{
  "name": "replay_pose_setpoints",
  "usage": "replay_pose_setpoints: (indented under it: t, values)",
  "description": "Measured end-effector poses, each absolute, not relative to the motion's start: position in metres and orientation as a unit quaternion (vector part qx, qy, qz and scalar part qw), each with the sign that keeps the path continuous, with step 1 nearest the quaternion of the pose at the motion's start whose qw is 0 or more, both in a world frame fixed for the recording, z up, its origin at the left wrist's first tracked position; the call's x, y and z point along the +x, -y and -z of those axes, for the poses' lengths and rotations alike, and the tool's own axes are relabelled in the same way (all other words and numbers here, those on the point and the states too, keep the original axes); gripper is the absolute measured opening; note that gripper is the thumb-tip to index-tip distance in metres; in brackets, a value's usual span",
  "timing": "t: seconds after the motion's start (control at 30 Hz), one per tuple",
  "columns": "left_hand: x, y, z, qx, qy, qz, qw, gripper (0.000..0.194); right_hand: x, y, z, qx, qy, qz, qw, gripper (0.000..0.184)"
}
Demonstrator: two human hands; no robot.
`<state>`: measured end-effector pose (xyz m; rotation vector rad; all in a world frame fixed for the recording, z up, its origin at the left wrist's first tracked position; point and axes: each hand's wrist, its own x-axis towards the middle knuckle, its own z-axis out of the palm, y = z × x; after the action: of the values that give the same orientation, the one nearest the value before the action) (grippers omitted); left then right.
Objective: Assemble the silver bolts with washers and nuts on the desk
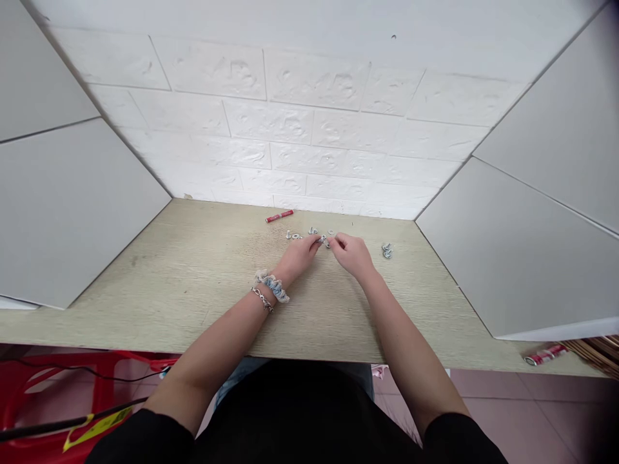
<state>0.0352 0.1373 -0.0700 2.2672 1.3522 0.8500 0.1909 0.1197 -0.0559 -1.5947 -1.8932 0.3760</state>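
Note:
Both my hands meet near the back of a light wooden table [193,283]. My left hand [300,254], with a blue scrunchie and a chain bracelet on its wrist, pinches a small metal piece [323,240] between its fingertips. My right hand [352,252] has its fingers curled and pinched on the same small metal hardware. Several loose metal bolts, nuts and washers [309,232] lie just behind my fingers. Another small cluster of metal pieces [387,250] lies to the right of my right hand.
A red tube-like item [279,216] lies by the white brick-pattern back wall. Grey panels stand on both sides of the table. A second red item [545,354] lies at the front right edge. A red plastic object [72,386] sits below the table's front left.

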Motion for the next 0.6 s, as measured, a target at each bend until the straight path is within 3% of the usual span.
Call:
replay_pose_setpoints:
  t: [0.07,0.2,0.37,0.5,0.6]
  values:
    - [0.0351,-0.1371,0.0698,0.807,-0.476,-0.297,0.185,0.025,0.1885,-0.1197,0.0561,-0.577,0.743,-0.139,0.309,0.023]
    - [0.0352,-0.136,0.0702,0.811,-0.467,-0.3,0.183,0.026,0.1857,-0.1204,0.0586,-0.555,0.763,-0.14,0.298,0.022]
    - [0.0366,-0.1334,0.0689,0.817,-0.46,-0.309,0.159,0.024,0.1905,-0.1183,0.0566,-0.606,0.71,-0.175,0.313,0.053]
    - [0.0368,-0.1314,0.0647,0.815,-0.457,-0.317,0.165,0.024,0.1897,-0.116,0.053,-0.565,0.725,-0.153,0.362,0.03]
    - [0.0358,-0.1299,0.061,0.812,-0.454,-0.322,0.175,0.025,0.1853,-0.1156,0.0536,-0.534,0.749,-0.132,0.368,0.031]
